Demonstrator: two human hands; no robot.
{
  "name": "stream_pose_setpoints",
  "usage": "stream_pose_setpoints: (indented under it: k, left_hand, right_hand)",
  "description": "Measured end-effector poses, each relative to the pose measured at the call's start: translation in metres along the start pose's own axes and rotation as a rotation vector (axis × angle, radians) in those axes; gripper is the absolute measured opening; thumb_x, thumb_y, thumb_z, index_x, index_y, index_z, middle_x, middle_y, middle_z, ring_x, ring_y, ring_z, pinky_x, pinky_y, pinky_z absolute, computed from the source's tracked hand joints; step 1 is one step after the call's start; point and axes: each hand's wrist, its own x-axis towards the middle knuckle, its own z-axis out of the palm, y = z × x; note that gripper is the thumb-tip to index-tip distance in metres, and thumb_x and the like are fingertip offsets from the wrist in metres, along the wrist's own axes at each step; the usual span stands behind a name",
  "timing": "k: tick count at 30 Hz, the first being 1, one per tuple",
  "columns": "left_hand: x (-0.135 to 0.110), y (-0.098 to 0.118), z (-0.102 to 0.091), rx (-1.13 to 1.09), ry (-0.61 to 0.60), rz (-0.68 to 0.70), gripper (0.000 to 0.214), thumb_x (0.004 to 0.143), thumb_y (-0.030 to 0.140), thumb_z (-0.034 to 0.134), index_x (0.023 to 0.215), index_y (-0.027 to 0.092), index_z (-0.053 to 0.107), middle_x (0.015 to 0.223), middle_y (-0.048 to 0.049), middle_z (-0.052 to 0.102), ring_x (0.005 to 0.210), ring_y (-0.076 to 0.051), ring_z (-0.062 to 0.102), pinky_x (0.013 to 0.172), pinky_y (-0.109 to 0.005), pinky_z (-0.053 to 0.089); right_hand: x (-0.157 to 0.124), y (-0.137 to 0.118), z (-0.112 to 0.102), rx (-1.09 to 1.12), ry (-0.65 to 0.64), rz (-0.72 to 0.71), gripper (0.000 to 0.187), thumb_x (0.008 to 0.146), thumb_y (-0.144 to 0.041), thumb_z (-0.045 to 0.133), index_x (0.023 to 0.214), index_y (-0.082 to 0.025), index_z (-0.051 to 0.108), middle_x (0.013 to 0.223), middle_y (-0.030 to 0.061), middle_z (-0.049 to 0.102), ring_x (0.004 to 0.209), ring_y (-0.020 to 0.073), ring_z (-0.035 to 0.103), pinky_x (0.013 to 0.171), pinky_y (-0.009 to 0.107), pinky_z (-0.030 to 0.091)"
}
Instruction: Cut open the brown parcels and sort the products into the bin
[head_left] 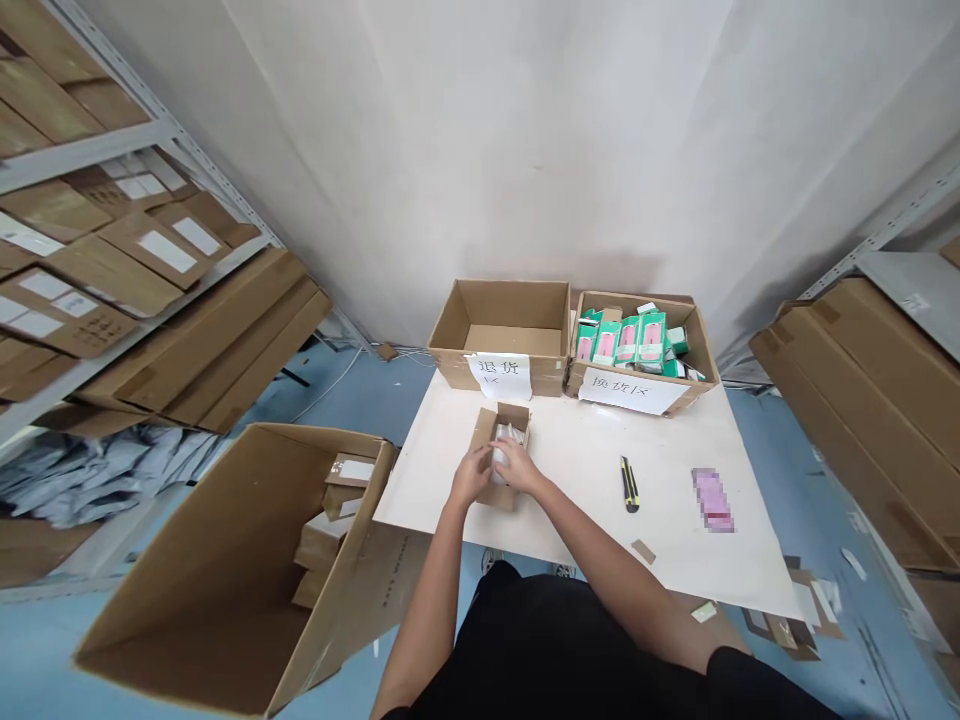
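Observation:
A small open cardboard box (523,412) lies near the front left of the white table, one flap turned out to the left. Inside it shows a white, plastic-wrapped item (511,432), too small to name. My left hand (471,475) is closed at the item's left side, by the flap. From the right, my right hand (517,466) curls its fingers over the same item. Both hands partly hide it. To the right, a yellow and black utility knife (628,486) rests on the table (570,450), with a blurred pink item (712,499) farther right.
Behind stand an empty labelled carton (442,368) and another labelled carton (699,335) holding green boxes. A large open carton (210,540) with parcels stands left of the table. Shelves (90,150) with boxes flank both sides. Cardboard scraps (799,605) lie on the floor at right.

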Motion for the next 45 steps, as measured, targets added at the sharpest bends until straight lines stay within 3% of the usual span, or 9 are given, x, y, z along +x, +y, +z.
stream_pose_setpoints:
  k: [5,9,14,20,27,33,36,39,45]
  left_hand:
    - [0.000,-0.036,0.026,0.189,-0.278,-0.071,0.074,0.071,0.012,0.081,0.142,0.021,0.064,0.172,-0.0170,0.033,0.161,-0.031,0.029,0.127,-0.043,0.032]
    - [-0.007,-0.067,0.043,0.202,-0.351,-0.050,0.054,0.079,0.014,0.074,0.132,0.021,0.070,0.178,-0.0134,0.014,0.157,-0.031,0.036,0.119,-0.039,0.042]
    - [-0.010,-0.079,0.047,0.136,-0.343,-0.007,0.028,0.093,0.020,0.059,0.113,0.026,0.076,0.172,-0.0055,0.037,0.140,-0.030,0.058,0.112,-0.042,0.047]
    - [-0.010,-0.045,0.034,0.102,-0.271,0.189,0.027,0.095,0.020,0.055,0.110,0.026,0.077,0.162,-0.0074,0.051,0.146,-0.032,0.051,0.112,-0.046,0.049]
    - [-0.012,0.054,0.043,0.009,-0.197,0.504,0.019,0.097,0.026,0.061,0.108,0.028,0.075,0.164,-0.0069,0.048,0.153,-0.031,0.044,0.117,-0.048,0.048]
    - [-0.052,0.180,0.114,-0.140,-0.308,0.866,0.015,0.097,0.030,0.063,0.102,0.026,0.076,0.164,-0.0089,0.047,0.152,-0.033,0.045,0.123,-0.054,0.042]
    - [-0.097,0.234,0.178,-0.153,-0.429,1.004,0.019,0.097,0.032,0.062,0.102,0.026,0.078,0.160,-0.0106,0.052,0.150,-0.035,0.046,0.125,-0.057,0.039]
    - [-0.160,0.284,0.252,-0.135,-0.588,1.135,0.020,0.096,0.035,0.063,0.105,0.027,0.080,0.159,-0.0087,0.053,0.149,-0.035,0.046,0.126,-0.058,0.037]
    - [-0.331,0.361,0.366,-0.094,-0.958,1.417,0.020,0.094,0.030,0.063,0.101,0.030,0.081,0.150,-0.0068,0.062,0.144,-0.035,0.050,0.124,-0.057,0.040]
  right_hand:
    - [-0.030,0.034,0.043,-0.282,0.010,0.208,0.065,0.076,-0.014,0.078,0.140,-0.016,0.066,0.173,0.0201,0.025,0.162,0.0420,0.015,0.127,0.060,0.026]
    - [-0.059,0.058,0.069,-0.327,0.032,0.371,0.072,0.076,-0.024,0.082,0.145,-0.017,0.062,0.176,0.0194,0.016,0.162,0.0433,0.016,0.126,0.057,0.028]
    - [-0.077,0.064,0.101,-0.277,0.169,0.630,0.057,0.085,-0.021,0.075,0.141,-0.023,0.064,0.175,0.0166,0.019,0.151,0.0368,0.045,0.117,0.046,0.045]
    - [-0.082,0.045,0.086,-0.289,0.494,0.585,0.023,0.090,-0.020,0.070,0.113,-0.021,0.073,0.168,0.0154,0.036,0.155,0.0360,0.039,0.119,0.049,0.043]
    - [-0.145,0.009,0.014,-0.294,0.920,0.398,0.008,0.094,-0.022,0.067,0.101,-0.023,0.072,0.175,0.0106,0.024,0.158,0.0327,0.032,0.123,0.056,0.037]
    - [-0.270,0.000,-0.053,-0.408,1.234,0.622,0.009,0.094,-0.027,0.070,0.101,-0.026,0.074,0.171,0.0074,0.036,0.160,0.0357,0.024,0.123,0.065,0.027]
    - [-0.364,0.005,-0.073,-0.448,1.287,0.794,0.013,0.090,-0.027,0.077,0.103,-0.026,0.075,0.166,0.0083,0.044,0.159,0.0376,0.023,0.124,0.068,0.022]
    - [-0.474,0.012,-0.077,-0.445,1.360,0.919,0.024,0.088,-0.028,0.080,0.112,-0.026,0.076,0.162,0.0107,0.049,0.151,0.0349,0.039,0.123,0.060,0.029]
    - [-0.673,-0.012,-0.031,-0.365,1.662,1.215,0.024,0.087,-0.022,0.080,0.110,-0.026,0.078,0.148,0.0116,0.057,0.136,0.0356,0.049,0.114,0.056,0.041]
